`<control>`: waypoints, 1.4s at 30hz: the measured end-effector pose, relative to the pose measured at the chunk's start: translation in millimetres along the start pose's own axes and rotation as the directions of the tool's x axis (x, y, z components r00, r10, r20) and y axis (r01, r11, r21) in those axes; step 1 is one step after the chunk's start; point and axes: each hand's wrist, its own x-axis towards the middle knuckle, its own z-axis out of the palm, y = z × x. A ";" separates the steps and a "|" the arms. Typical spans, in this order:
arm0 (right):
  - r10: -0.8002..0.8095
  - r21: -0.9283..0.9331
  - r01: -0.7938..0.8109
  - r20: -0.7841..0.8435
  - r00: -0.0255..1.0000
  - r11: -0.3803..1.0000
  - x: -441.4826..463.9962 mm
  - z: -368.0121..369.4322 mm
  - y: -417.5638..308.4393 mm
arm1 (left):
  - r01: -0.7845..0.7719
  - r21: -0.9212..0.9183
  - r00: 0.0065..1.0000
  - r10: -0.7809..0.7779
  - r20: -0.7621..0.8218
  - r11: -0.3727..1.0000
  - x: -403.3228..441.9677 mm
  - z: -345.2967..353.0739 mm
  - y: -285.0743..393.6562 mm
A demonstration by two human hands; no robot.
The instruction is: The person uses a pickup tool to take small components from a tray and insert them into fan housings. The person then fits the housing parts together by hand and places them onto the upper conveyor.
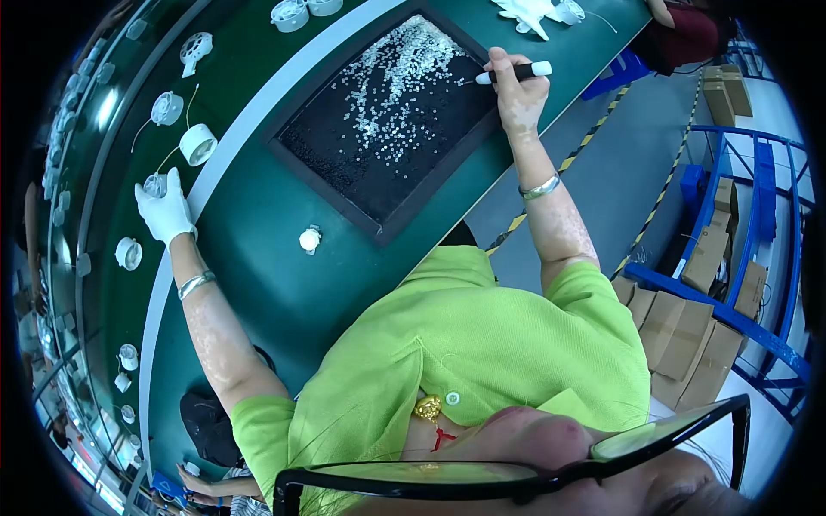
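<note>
Two hands are spread wide over a green table [258,258]. Between nine and ten o'clock, the left hand [163,213], in a white glove, reaches over a pale strip [225,142]. Its thumb and fingers are curved about a small white part [155,183]; I cannot tell whether they are squeezed tight on it. Just beyond, at ten o'clock, sits a white cup [199,144].

At one o'clock the bare right hand [520,103] grips a black pen [526,70] with white ends, fingers closed around the barrel, the thin tip aimed toward nine o'clock over the edge of a black tray [323,187]. That tray lies at twelve o'clock, strewn with tiny clear bits [409,77], thickest toward its far corner; small dark beads [323,155] gather near its ten o'clock side. Nearer the body, at nine o'clock, a round white piece [310,240] rests alone on the table. A spare glove [527,12] lies past the right hand, and cardboard boxes [684,331] stand between three and four o'clock.
</note>
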 end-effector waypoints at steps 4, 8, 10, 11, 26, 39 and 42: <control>-0.030 -0.013 0.031 0.017 0.999 0.999 -1.8 2.7 -1.5 | 0.203 0.086 0.979 -0.205 0.016 0.975 0.6 -11.5 9.0; 0.009 -0.032 -0.008 0.035 0.999 0.999 -3.0 3.5 -3.0 | 0.238 0.027 0.969 -0.239 0.059 0.971 -1.3 -16.6 4.1; 0.009 -0.056 -0.007 0.040 0.999 0.998 -3.6 3.4 -2.8 | 0.219 -0.039 0.975 -0.218 0.039 0.975 -6.6 -22.2 3.0; 0.007 -0.079 -0.004 0.046 0.999 0.997 -2.9 3.6 -2.5 | 0.199 -0.106 0.980 -0.199 0.016 0.974 -10.3 -25.8 4.4; 0.108 0.047 -0.112 0.076 0.991 0.993 -11.3 4.4 -1.3 | 0.010 -0.618 0.905 0.256 0.341 0.786 -219.9 -98.4 74.3; -0.111 -0.197 0.129 0.097 0.989 0.972 -23.2 9.6 -8.2 | -0.229 -0.614 0.852 0.460 0.248 0.756 -224.4 -77.5 67.2; -0.088 -0.055 0.090 0.036 0.995 0.994 -27.0 8.0 -5.6 | -0.239 -0.619 0.861 0.458 0.222 0.749 -225.9 -71.9 65.5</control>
